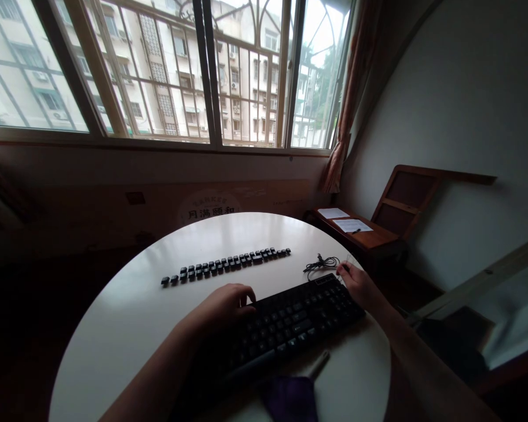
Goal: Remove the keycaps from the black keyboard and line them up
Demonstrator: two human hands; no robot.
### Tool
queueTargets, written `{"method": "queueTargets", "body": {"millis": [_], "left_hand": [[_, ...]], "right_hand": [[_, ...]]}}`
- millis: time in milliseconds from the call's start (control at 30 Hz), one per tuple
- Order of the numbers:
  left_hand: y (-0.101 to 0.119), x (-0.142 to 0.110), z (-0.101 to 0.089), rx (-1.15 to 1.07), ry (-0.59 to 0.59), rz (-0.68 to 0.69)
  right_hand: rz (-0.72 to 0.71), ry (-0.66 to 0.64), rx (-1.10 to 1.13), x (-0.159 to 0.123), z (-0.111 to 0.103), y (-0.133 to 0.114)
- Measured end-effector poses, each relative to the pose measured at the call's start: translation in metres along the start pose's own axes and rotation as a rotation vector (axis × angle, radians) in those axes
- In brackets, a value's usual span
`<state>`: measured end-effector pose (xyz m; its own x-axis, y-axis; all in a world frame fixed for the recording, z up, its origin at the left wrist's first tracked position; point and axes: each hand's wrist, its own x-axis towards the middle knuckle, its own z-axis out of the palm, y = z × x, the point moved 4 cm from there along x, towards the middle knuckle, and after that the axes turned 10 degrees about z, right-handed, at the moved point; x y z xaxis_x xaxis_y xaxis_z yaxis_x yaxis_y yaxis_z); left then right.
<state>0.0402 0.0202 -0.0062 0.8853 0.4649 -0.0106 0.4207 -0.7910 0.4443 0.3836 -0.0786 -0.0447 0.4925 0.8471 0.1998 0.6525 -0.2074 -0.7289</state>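
A black keyboard (290, 319) lies aslant on the white round table (127, 328). My left hand (235, 299) is at its far left edge, fingers curled down onto the frame and forearm covering the left end. Just beyond the keyboard's far right corner, my right hand (354, 281) is closed on a small tool with thin wire loops (348, 261), which looks like a wire keycap puller. Whether a keycap sits in it is too small to tell. Several loose black keycaps (222, 266) stand in rows behind the keyboard. The keyboard's bundled cable (321, 264) lies near my right hand.
A purple cloth-like item (290, 398) and a grey stick-like handle (320, 363) lie at the table's near side. A wooden chair (378, 231) with papers (352, 225) and a pen stands at the right. Barred windows (246, 88) are ahead.
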Motion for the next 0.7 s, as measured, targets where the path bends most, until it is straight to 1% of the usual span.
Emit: {"method": "queueTargets", "body": {"millis": [167, 300, 533, 700], "left_hand": [[-0.005, 0.003, 0.003, -0.01, 0.001, 0.006], [-0.008, 0.004, 0.005, -0.027, 0.013, 0.001], [-0.004, 0.004, 0.003, -0.044, 0.005, -0.053], [-0.004, 0.005, 0.002, -0.041, 0.007, -0.068]], "right_hand": [[-0.043, 0.087, -0.005, -0.011, 0.004, -0.006], [-0.056, 0.121, -0.024, -0.016, 0.007, -0.008], [0.034, 0.23, 0.132, -0.018, 0.005, 0.008], [0.092, 0.243, 0.228, -0.019, 0.004, 0.016]]}}
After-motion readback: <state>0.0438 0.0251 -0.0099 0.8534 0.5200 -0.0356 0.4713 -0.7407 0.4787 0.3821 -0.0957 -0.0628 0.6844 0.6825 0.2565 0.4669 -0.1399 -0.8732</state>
